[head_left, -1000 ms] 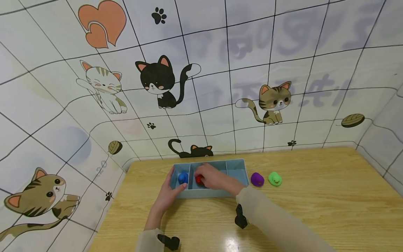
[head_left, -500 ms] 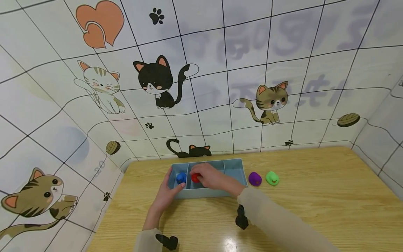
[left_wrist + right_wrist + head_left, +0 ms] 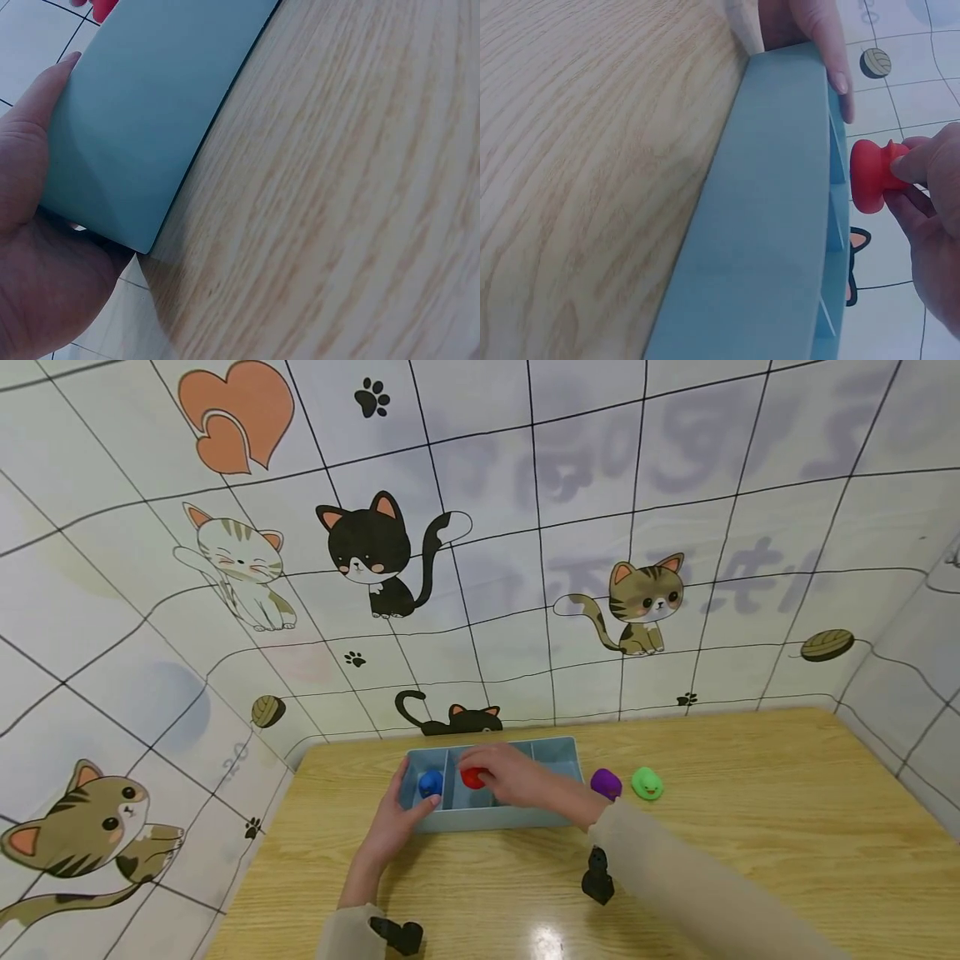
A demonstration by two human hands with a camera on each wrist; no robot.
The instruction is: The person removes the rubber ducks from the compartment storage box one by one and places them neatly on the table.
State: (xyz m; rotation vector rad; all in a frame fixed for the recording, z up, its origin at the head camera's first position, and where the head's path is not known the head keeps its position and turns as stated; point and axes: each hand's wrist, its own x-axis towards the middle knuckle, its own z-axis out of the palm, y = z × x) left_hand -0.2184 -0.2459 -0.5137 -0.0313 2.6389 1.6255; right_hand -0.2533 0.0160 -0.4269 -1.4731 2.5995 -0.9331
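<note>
A light-blue box (image 3: 495,818) with dividers stands on the table. My left hand (image 3: 393,822) grips its left end, the thumb over the front rim near a blue rubber duck (image 3: 431,783) in the left compartment. Above the middle compartment, my right hand (image 3: 517,777) pinches a red rubber duck (image 3: 473,777) between thumb and fingers. The right wrist view shows that red duck (image 3: 868,176) held by its narrower part, raised clear of the box's rim. Part of the box's inside is hidden behind the right hand.
To the right of the box, a purple rubber duck (image 3: 606,783) and a green rubber duck (image 3: 647,783) lie on the wooden table (image 3: 750,827). A wall covering (image 3: 510,593) printed with cats and grid lines rises directly behind the table.
My right hand has lifted the red duck from down in the middle compartment to above the box. The left hand keeps its hold on the box's end. The head view has shifted slightly.
</note>
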